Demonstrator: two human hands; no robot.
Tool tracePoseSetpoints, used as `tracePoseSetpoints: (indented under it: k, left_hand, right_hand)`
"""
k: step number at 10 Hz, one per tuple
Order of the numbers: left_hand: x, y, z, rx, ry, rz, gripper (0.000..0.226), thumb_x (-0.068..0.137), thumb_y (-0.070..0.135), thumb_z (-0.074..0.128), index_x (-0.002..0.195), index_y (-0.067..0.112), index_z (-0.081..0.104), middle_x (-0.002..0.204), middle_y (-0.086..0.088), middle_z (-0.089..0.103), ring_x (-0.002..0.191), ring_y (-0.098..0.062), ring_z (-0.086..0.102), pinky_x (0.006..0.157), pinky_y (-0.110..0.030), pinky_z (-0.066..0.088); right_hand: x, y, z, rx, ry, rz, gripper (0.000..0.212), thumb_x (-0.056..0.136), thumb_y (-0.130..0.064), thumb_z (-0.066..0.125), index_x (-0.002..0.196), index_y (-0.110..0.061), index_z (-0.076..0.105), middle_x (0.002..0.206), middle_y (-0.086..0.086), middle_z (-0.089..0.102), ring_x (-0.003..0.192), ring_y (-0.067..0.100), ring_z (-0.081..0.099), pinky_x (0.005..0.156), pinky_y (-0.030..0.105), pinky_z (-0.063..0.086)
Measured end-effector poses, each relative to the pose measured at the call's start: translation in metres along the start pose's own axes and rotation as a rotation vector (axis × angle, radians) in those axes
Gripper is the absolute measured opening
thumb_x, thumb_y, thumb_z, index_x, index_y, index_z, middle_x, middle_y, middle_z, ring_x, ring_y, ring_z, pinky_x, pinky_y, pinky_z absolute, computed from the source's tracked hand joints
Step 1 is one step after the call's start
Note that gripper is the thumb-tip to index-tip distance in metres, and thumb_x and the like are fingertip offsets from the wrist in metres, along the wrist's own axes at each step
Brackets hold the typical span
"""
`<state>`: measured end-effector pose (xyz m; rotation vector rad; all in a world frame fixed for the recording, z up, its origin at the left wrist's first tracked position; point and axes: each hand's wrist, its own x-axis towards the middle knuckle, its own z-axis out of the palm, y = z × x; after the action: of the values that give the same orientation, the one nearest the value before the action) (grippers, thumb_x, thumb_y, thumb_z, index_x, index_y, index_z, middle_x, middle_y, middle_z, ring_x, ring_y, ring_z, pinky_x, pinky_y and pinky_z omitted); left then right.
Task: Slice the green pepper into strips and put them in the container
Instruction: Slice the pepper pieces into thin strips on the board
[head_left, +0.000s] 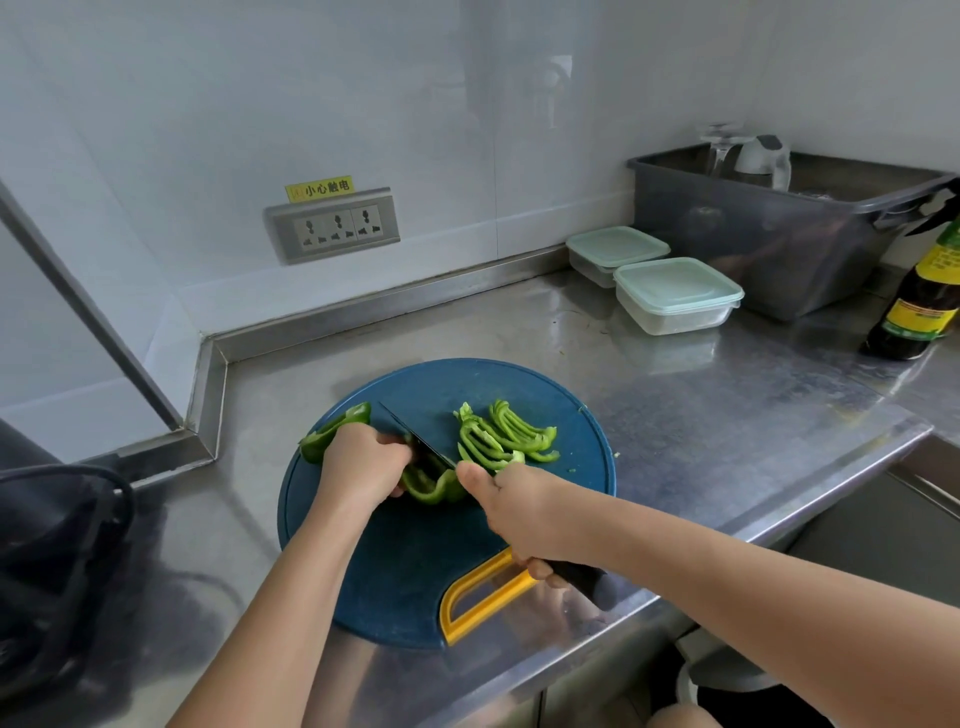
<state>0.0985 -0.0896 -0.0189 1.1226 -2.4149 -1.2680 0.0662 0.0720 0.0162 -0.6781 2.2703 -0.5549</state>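
Left hand (358, 462) holds pepper (434, 488); right hand (519, 512) grips knife (415, 436)

the tabletop (727, 415) is brushed stainless steel. a raised steel upstand (363, 306) runs along its back edge and turns forward at the back left corner. above the upstand, the wall (208, 104) is clad in glossy white panels that reflect soft, diffuse light. a grey triple socket plate (332, 226) is set in the back wall, with a yellow warning label (319, 188) directly above it. a grey plastic tub (769, 244) stands at the back right corner. a metal strip (88, 312) crosses the left wall diagonally.
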Motion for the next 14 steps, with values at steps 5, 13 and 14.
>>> tracePoseSetpoints:
  k: [5,13,14]
  left_hand:
    - [-0.015,-0.004,-0.004,0.046,-0.021,0.114,0.017,0.089,0.015,0.060,0.071,0.017,0.063,0.068,-0.004,0.063,0.059,-0.017,0.059,0.049,-0.024,0.039]
    - [-0.018,-0.014,-0.001,-0.109,0.047,0.200,0.015,0.078,0.021,0.077,0.086,0.016,0.066,0.076,0.008,0.065,0.072,-0.007,0.062,0.054,-0.016,0.041]
    - [-0.019,-0.012,0.004,-0.138,0.099,0.218,0.015,0.080,0.023,0.074,0.084,0.017,0.061,0.075,0.011,0.060,0.074,-0.008,0.059,0.061,-0.020,0.043]
  right_hand:
    - [0.012,-0.019,0.006,-0.233,0.089,-0.120,0.079,0.092,0.011,0.039,0.150,-0.009,-0.011,0.068,0.008,0.040,0.060,0.019,0.046,0.072,0.032,0.049]
    - [-0.024,0.025,0.000,0.606,0.003,0.017,0.055,0.093,-0.064,0.030,0.071,-0.015,0.040,0.050,0.001,0.039,0.036,0.013,0.034,0.038,0.019,0.033]
    - [-0.032,0.022,0.005,0.590,-0.008,-0.036,0.056,0.093,-0.064,0.029,0.075,-0.013,0.040,0.053,0.004,0.039,0.038,0.014,0.035,0.039,0.021,0.034]
